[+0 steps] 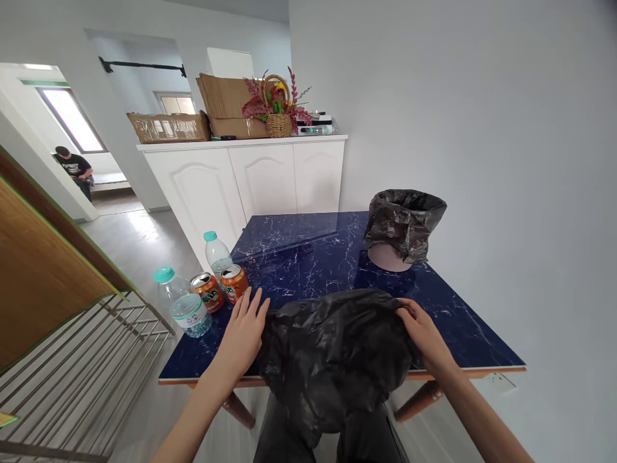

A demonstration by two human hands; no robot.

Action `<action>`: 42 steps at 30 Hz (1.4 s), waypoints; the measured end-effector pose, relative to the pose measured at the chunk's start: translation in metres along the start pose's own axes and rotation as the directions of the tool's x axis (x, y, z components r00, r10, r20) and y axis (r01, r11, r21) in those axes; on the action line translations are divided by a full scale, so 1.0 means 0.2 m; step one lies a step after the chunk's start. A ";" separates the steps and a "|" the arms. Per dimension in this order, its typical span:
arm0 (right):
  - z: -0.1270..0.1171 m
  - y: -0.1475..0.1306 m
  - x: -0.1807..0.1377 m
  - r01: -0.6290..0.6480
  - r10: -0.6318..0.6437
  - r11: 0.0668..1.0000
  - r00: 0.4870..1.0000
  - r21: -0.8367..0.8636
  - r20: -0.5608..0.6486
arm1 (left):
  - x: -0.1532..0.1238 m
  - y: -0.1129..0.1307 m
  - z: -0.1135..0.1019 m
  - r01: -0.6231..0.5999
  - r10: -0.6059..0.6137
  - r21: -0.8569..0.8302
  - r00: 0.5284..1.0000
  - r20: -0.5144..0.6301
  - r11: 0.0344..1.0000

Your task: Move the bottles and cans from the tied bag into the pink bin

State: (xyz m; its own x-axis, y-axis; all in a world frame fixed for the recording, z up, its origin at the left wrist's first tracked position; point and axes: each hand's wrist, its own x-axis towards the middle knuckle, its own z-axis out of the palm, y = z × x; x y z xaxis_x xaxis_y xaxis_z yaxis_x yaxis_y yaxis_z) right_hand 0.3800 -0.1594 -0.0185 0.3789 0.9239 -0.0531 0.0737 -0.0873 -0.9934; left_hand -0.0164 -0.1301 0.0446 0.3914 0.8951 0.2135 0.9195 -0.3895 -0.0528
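Bag (332, 347), black plastic and crumpled, is slumped over the near edge of the table (308, 251). About half of it lies on the blue marble top and the rest hangs off toward the person's legs. Left hand (243, 334) lies flat with fingers stretched out and apart, palm down right at the bag's left edge, so it's pressing rather than gripping. Right hand (427, 334) is on the bag's right upper corner with fingers curled in, and it looks clamped on a fold of the plastic.

Stuff nearby: two orange cans (222, 287) sit side by side just past the left fingertips, really close. One bottle (186, 305) with a teal cap stands left of the cans near the table's edge, and a second bottle (218, 252) is right behind them. That whole cluster crowds the left side of the bag.

Farther back on the right there's a bin (402, 225) with its own black liner folded over the rim, well apart from both hands, with bare tabletop between.

Behind the table is a white cabinet (250, 180) with cardboard boxes (168, 127) and a flower basket (278, 109) on top. A railing (87, 360) runs along the left, and a person (74, 168) is bent over way off in the far room.
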 end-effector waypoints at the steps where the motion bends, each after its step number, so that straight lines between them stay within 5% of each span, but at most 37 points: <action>1: -0.02 0.02 0.01 -0.043 0.044 0.998 0.999 0.046 -0.019 | 0.01 0.05 -0.04 -0.030 0.028 -0.040 0.998 -0.054 0.999; 5: -0.05 0.06 0.03 -0.137 0.140 0.984 0.990 0.110 -0.016 | 0.01 0.34 -0.11 -0.322 0.287 -0.268 0.944 -0.164 0.908; 9: -0.06 0.04 0.04 -0.193 0.187 0.971 0.981 0.141 0.053 | -0.01 0.50 0.08 -0.382 0.384 -0.327 0.921 -0.061 0.864; 12: -0.11 0.02 0.06 -0.219 0.208 0.963 0.974 0.154 0.088 | 0.07 0.41 0.27 -0.303 0.328 -0.280 0.944 0.047 0.911; 15: -0.13 0.01 0.05 -0.264 0.235 0.945 0.959 0.194 0.160 | 0.24 0.23 0.35 -0.258 0.295 -0.244 0.947 0.125 0.935; 19: -0.10 0.01 0.02 -0.251 0.190 0.935 0.951 0.249 0.242 | 0.48 0.09 0.23 -0.210 0.232 -0.214 0.969 0.084 0.954; 23: -0.10 0.02 0.00 -0.209 0.158 0.951 0.962 0.229 0.221 | 0.49 0.18 0.08 -0.202 0.203 -0.205 0.979 -0.016 0.958; 27: -0.17 0.08 0.03 -0.052 0.059 0.995 0.995 -0.082 0.082 | 0.24 0.35 0.15 -0.294 0.294 -0.239 0.955 -0.035 0.926; 31: -0.22 0.08 0.01 0.102 -0.126 0.925 0.991 -0.367 -0.041 | 0.10 0.32 0.35 -0.224 0.238 -0.176 0.969 0.060 0.959; 34: -0.18 -0.03 -0.08 0.313 -0.341 0.760 0.938 -0.569 0.062 | 0.20 0.21 0.40 -0.243 0.268 -0.192 0.956 0.117 0.951; 37: -0.07 -0.17 -0.16 0.534 -0.519 0.585 0.825 -0.611 0.224 | 0.40 0.12 0.37 -0.284 0.327 -0.246 0.932 0.157 0.927; 40: 0.07 -0.23 -0.15 0.667 -0.525 0.474 0.738 -0.574 0.424 | 0.56 0.07 0.28 -0.288 0.334 -0.262 0.930 0.153 0.921; 42: 0.15 -0.20 -0.10 0.675 -0.436 0.446 0.737 -0.587 0.516 | 0.61 0.08 0.24 -0.281 0.317 -0.259 0.943 0.105 0.924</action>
State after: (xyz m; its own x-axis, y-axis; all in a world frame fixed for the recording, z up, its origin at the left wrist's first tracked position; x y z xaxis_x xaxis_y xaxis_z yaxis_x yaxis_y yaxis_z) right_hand 0.3416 -0.1635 0.0188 -0.2289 0.9114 0.3421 0.8307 0.3661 -0.4194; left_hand 0.0486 -0.0172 0.0228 0.6639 0.7434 0.0817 0.7301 -0.6679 0.1443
